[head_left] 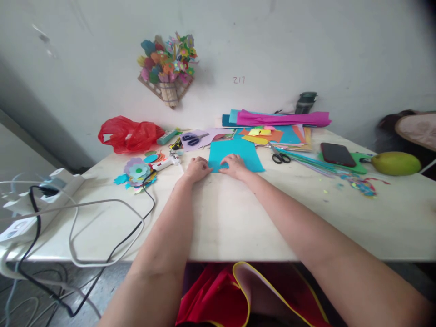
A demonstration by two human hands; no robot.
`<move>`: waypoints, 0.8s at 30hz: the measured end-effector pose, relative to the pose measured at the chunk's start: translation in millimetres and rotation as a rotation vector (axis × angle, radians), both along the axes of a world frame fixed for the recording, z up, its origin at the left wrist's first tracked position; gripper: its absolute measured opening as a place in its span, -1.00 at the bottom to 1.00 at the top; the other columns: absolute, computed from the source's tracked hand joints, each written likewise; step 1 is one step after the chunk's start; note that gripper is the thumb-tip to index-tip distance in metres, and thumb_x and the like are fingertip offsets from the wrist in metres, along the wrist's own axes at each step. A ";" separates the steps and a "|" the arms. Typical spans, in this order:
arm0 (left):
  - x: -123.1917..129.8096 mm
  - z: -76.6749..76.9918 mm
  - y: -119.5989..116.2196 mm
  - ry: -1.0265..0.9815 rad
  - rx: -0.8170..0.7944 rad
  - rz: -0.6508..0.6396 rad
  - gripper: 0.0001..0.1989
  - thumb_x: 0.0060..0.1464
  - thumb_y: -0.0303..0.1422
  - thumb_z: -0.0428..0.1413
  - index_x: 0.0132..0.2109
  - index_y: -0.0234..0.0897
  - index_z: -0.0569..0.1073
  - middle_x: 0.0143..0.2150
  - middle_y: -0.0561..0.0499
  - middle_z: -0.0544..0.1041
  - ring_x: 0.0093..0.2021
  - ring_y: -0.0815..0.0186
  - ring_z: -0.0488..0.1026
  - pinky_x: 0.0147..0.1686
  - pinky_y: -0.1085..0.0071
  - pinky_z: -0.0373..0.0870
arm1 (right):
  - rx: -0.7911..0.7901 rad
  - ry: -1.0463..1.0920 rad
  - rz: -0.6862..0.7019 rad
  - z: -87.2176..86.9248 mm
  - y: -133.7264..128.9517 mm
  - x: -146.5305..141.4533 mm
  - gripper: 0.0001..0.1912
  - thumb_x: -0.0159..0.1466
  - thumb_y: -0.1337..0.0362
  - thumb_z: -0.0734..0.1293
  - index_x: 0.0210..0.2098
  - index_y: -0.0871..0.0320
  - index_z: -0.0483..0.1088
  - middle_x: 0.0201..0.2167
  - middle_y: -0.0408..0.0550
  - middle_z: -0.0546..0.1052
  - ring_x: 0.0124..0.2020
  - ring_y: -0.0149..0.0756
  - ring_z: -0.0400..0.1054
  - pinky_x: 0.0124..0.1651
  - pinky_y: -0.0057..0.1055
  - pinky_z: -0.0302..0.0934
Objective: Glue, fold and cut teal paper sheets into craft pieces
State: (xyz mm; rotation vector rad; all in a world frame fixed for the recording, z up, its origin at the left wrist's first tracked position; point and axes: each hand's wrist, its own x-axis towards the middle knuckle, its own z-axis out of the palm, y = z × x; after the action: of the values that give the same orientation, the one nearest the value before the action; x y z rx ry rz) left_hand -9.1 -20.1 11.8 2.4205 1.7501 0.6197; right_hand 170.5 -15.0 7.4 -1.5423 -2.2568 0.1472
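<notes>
A bright blue sheet (238,152), of paper or thin foam, lies on the table in front of me. My left hand (198,169) is at its near left corner, fingers closed together and pinching the edge. On the near edge, a little further right, my right hand (235,166) has its fingers curled down over the sheet, thumb toward the edge. The fingertips partly hide that edge. Left of my hands lies a white glue gun (165,162) beside a pile of cut paper flowers (138,169). Black-handled scissors (281,157) rest right of the sheet.
A red plastic bag (131,135), dark scissors (191,139) and stacked coloured sheets (282,119) lie toward the wall. On the right are a phone (337,154), thin paper strips (306,162) and a green-yellow fruit (395,163). Cables run from a power strip (64,193) at left.
</notes>
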 end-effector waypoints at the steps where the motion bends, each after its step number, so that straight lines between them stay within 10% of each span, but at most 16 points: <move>1: 0.0 -0.1 -0.5 0.006 -0.002 0.032 -0.79 -0.10 -0.23 0.07 -0.51 -0.26 0.46 -0.12 -0.07 0.44 0.00 0.17 0.24 0.05 0.27 0.06 | -0.005 -0.016 -0.022 0.7 -0.2 0.5 -0.63 0.07 0.06 0.32 -0.15 0.02 0.40 -0.01 -0.01 0.32 0.02 -0.10 0.13 -0.01 -0.25 0.04; 14: 0.1 6.7 -5.6 0.094 -0.033 0.223 -0.74 -0.18 -0.11 0.11 -0.53 -0.22 0.47 -0.04 -0.06 0.41 0.02 -0.02 0.16 -0.04 0.13 0.09 | -0.194 -0.093 -0.044 4.3 1.3 2.6 -0.33 0.11 -0.07 0.23 0.17 -0.04 0.08 0.27 -0.07 -0.06 0.27 -0.05 -0.35 0.20 -0.08 -0.34; 24: 23.7 1.7 -13.2 0.215 0.082 0.280 -0.39 -0.05 -0.03 -0.04 0.15 -0.10 0.19 0.22 -0.05 0.14 0.25 -0.01 -0.19 0.15 -0.02 -0.36 | -0.197 -0.066 -0.057 -0.8 8.0 1.5 -0.24 0.09 -0.07 0.24 0.21 0.03 -0.01 0.27 -0.04 -0.08 0.27 -0.05 -0.38 0.20 -0.11 -0.30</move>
State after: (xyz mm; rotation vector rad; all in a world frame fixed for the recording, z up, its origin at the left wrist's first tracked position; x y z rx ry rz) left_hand 14.6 -33.4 13.5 2.3918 2.2167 0.4772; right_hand 172.0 -6.9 6.6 -1.7328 -2.3049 0.3150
